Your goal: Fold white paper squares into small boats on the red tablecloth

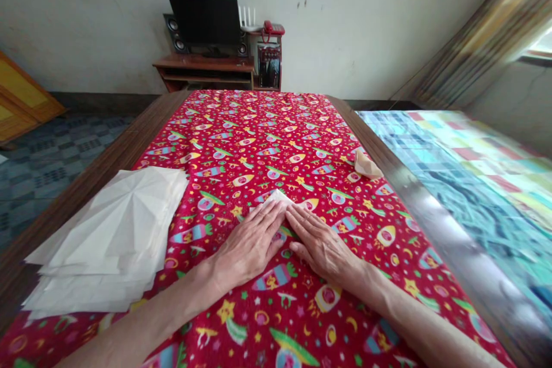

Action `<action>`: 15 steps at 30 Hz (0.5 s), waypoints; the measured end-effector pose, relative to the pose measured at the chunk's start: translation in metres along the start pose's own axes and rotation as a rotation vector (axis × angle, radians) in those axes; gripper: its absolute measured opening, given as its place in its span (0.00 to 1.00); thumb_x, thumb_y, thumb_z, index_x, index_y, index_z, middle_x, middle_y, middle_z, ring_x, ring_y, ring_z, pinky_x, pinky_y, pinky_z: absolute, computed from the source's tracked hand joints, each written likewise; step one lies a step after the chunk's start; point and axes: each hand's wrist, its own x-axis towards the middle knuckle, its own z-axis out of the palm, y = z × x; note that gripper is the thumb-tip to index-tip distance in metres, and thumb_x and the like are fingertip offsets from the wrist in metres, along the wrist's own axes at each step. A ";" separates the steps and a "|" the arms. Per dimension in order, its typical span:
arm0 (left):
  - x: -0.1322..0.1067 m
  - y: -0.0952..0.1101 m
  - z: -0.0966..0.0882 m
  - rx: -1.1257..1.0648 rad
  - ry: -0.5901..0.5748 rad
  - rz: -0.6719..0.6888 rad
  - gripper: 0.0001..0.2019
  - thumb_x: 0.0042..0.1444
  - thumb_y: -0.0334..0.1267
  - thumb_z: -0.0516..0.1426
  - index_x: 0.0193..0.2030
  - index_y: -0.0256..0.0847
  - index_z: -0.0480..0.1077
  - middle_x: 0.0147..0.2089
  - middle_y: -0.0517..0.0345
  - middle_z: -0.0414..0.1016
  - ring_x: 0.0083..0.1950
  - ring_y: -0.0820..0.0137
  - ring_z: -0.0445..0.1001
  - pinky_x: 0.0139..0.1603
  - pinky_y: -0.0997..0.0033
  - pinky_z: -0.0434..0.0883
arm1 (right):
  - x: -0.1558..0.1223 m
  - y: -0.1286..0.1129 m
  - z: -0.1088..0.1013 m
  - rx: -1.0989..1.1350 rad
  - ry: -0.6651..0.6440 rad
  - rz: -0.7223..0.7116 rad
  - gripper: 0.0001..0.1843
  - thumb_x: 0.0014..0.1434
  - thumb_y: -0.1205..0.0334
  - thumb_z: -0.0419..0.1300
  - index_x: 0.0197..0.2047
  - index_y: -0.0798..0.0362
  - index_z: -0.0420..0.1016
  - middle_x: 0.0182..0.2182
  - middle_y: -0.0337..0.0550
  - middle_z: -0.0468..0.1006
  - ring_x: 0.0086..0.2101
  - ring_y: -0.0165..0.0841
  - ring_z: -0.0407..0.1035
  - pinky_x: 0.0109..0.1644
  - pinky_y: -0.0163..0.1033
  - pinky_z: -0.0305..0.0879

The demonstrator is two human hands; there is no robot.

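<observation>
My left hand (pixel 252 241) and my right hand (pixel 319 244) lie flat, fingers stretched out, side by side on a small folded white paper (pixel 280 198). Only the paper's pointed far tip shows beyond my fingertips. It rests on a red cloth (pixel 267 138) printed with rockets and stars that covers the table. Both hands press down on the paper and grip nothing.
A stack of creased white paper sheets (pixel 112 236) lies at the left on the table. A small folded tan piece (pixel 366 165) sits near the right edge. The wooden table rim (pixel 107 161) runs along the left. A desk with a monitor (pixel 204 20) stands at the far wall.
</observation>
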 end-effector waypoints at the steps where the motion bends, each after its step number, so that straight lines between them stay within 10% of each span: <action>1: -0.002 -0.001 -0.001 0.013 -0.004 0.001 0.26 0.66 0.41 0.45 0.67 0.31 0.51 0.70 0.46 0.49 0.71 0.61 0.46 0.69 0.56 0.54 | -0.001 0.002 0.000 0.003 -0.008 0.002 0.32 0.68 0.55 0.46 0.69 0.64 0.45 0.65 0.57 0.52 0.66 0.40 0.42 0.67 0.50 0.51; 15: -0.041 -0.026 -0.015 0.110 -0.046 -0.065 0.24 0.66 0.40 0.44 0.67 0.36 0.53 0.69 0.51 0.52 0.70 0.63 0.52 0.67 0.56 0.55 | -0.011 0.009 -0.007 -0.049 0.014 0.061 0.27 0.68 0.57 0.45 0.65 0.63 0.57 0.62 0.55 0.60 0.64 0.41 0.49 0.66 0.50 0.54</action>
